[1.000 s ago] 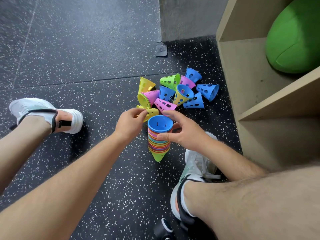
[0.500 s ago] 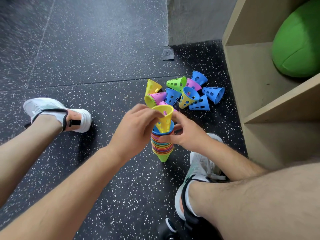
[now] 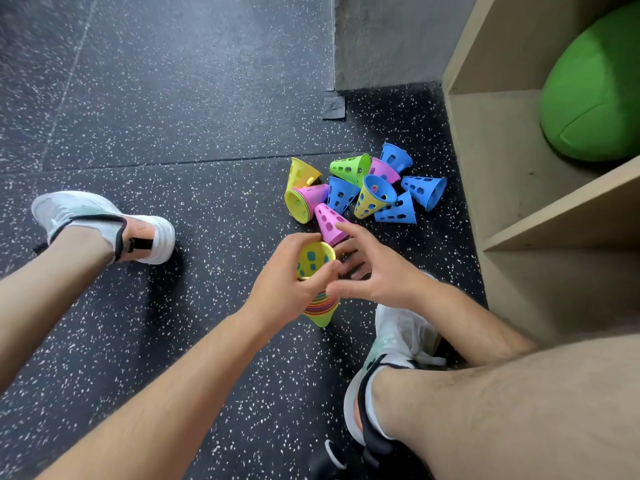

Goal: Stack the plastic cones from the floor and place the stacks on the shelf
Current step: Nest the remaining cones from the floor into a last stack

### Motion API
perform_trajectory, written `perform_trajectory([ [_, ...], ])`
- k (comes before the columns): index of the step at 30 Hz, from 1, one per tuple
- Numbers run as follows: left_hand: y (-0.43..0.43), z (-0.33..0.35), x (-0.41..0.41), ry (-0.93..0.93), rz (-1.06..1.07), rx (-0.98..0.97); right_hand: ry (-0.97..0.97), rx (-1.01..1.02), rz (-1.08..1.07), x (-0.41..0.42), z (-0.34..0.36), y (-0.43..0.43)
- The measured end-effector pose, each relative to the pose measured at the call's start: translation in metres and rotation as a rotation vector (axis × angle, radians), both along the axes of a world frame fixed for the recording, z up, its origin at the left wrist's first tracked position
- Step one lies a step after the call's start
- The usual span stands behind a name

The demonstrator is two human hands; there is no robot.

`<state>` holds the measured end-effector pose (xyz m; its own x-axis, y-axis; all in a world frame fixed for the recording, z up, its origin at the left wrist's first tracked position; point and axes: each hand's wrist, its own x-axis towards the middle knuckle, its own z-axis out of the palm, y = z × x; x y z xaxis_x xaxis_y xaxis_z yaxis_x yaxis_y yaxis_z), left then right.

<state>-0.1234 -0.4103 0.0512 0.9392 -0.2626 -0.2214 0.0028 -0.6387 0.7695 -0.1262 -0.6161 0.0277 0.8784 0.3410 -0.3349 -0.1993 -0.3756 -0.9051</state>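
Step in hand: stacking, I'd say. A perforated yellow plastic cone (image 3: 314,259) sits mouth-up as the top piece of the multicoloured stack of nested plastic cones (image 3: 320,310), so one more piece is just going on.

Left hand: the left hand (image 3: 291,282) is wrapped around the upper part of the stack, fingers curled around the yellow cone's rim and gripping it.

Right hand: the right hand (image 3: 374,271) is just right of the stack with fingers spread and loose, not gripping anything as far as I can see. One fingertip lies against a pink perforated plastic cone (image 3: 329,221) just beyond the stack.

Where the stack is: held upside down, its green tip pointing at the dark speckled rubber floor (image 3: 173,116), between the two white sneakers. Can't tell if the tip touches down.

Loose pile: a bunch of blue, green, pink and yellow perforated cones (image 3: 367,188) lying tipped over on the floor beyond the hands, close to the shelf. A couple at the left of it are already nested in each other.

Shelf: the light wooden shelf unit (image 3: 512,188) stands on the right, with a big green ball (image 3: 595,88) in one compartment. No cones in it yet.

Next move, my guess: the free right hand takes that pink cone, turns it mouth-up and drops it into the yellow one while the left keeps the stack steady. Plenty of cones left, so shelving is a way off.
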Motion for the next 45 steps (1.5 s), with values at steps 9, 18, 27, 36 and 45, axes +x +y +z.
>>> perform_trajectory([
  [9,0.016,-0.007,0.007,0.133,0.122,-0.099,-0.028,-0.377,-0.097,0.026,-0.02,0.004],
  [18,0.006,-0.015,0.003,0.117,0.16,-0.186,-0.362,-0.284,-0.395,0.019,-0.004,0.005],
  [27,-0.011,-0.014,0.003,0.123,0.19,-0.253,-0.879,-0.219,-0.198,0.023,0.04,-0.011],
  [36,-0.008,-0.011,0.004,0.141,0.151,-0.303,-0.601,-0.137,-0.058,-0.001,0.031,-0.001],
  [45,-0.01,-0.015,-0.002,0.087,0.153,-0.19,-0.402,-0.277,-0.254,0.012,0.005,-0.014],
])
